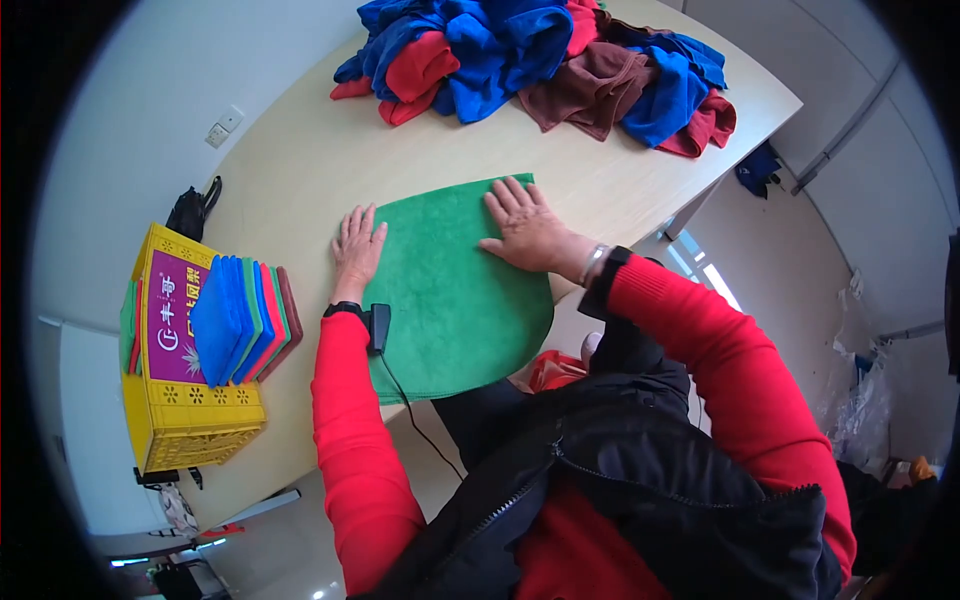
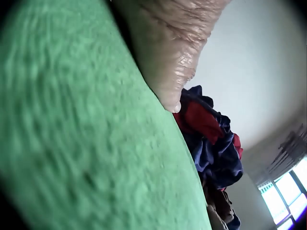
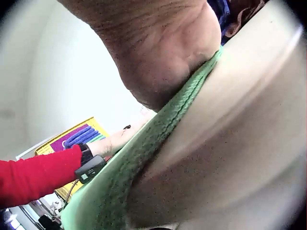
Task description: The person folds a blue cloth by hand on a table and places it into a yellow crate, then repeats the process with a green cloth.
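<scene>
A green towel [image 1: 450, 280] lies spread on the table, its near part reaching past the table's front edge toward the person's lap. My left hand [image 1: 357, 250] rests at the towel's left edge, fingers extended away from the body. Near the far right corner, my right hand [image 1: 530, 228] presses flat on the cloth with fingers spread. In the left wrist view, the thumb side of the left hand [image 2: 168, 52] lies against the green fabric. The right wrist view shows the heel of the right hand [image 3: 163, 62] on the towel's hemmed edge [image 3: 177, 108].
At the far side lies a heap of crumpled blue, red and brown towels [image 1: 510, 60]. On the left, a yellow crate [image 1: 200, 430] stands with folded towels [image 1: 240, 320] in several colours beside it. A black pouch [image 1: 188, 212] sits by the wall. A cable [image 1: 420, 425] runs from the left wrist camera.
</scene>
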`<state>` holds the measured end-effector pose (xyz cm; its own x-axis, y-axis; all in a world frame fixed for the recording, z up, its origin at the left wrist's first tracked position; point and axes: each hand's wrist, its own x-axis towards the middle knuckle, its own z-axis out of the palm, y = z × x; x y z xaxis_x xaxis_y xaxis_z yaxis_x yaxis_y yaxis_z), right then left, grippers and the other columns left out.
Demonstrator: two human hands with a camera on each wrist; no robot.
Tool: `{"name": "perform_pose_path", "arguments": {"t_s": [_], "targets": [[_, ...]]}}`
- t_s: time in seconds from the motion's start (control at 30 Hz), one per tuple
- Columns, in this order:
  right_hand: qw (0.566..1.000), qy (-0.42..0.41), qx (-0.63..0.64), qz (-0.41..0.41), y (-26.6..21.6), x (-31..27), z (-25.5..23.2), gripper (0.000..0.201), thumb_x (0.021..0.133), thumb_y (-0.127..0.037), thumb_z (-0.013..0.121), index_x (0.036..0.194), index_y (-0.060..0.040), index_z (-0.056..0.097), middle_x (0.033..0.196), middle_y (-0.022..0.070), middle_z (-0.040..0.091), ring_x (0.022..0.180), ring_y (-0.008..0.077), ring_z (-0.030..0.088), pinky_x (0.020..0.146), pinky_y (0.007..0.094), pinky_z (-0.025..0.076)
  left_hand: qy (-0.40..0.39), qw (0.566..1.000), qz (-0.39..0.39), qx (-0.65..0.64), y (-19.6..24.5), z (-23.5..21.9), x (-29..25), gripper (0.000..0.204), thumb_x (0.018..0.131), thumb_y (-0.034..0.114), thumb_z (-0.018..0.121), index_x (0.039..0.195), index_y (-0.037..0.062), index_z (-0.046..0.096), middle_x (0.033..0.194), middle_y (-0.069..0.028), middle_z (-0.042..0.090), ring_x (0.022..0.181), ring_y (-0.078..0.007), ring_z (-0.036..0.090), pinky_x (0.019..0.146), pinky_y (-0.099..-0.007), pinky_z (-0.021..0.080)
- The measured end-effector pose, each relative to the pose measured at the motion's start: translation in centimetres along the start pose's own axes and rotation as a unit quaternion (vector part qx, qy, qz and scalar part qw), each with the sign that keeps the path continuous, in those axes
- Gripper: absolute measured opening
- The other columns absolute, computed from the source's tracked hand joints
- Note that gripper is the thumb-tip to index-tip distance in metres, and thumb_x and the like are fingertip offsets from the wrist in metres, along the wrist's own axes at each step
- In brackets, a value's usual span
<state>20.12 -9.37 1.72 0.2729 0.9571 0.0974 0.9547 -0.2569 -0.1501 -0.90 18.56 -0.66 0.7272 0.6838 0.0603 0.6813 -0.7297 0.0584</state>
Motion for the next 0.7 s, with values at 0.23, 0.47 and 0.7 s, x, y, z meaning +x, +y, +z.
{"name": "perform_pose_path", "arguments": {"t_s": [0.23,0.47,0.7], "targets": [[0.999,0.000,-0.034,-0.012,1.8,-1.5,-0.3,0.080,0.099,-0.058,0.042,0.153,0.0002,0.032,0.161,0.0217,0.027,0.151,0.0376,0.022,0.121,0.0515,0.020,0.001,1.000,-0.024,-0.009,-0.8,-0.1,-1.4,0.065,0.103,0.056,0.037,0.158,0.0236,0.028,0.165,-0.0050,0.023,0.154,-0.0273,0.015,0.119,-0.0623,0.015],[0.991,-0.045,-0.062,-0.112,5.8,4.8,-1.5,0.076,0.100,-0.057,0.041,0.154,-0.0052,0.033,0.162,0.0171,0.029,0.150,0.0360,0.025,0.120,0.0528,0.023,0.000,0.994,-0.106,-0.001,-0.4,-0.6,-3.5,0.068,0.102,0.058,0.035,0.159,0.0232,0.025,0.166,-0.0059,0.022,0.154,-0.0288,0.014,0.117,-0.0655,0.017],[0.980,-0.063,-0.142,-0.122,5.6,9.0,-1.8,0.069,0.102,-0.052,0.042,0.155,-0.0096,0.033,0.161,0.0144,0.031,0.149,0.0364,0.027,0.119,0.0555,0.025,0.016,0.989,-0.149,-0.007,-0.3,-1.5,-6.7,0.067,0.101,0.057,0.040,0.156,0.0204,0.031,0.163,-0.0114,0.025,0.152,-0.0327,0.019,0.116,-0.0674,0.017]]}}
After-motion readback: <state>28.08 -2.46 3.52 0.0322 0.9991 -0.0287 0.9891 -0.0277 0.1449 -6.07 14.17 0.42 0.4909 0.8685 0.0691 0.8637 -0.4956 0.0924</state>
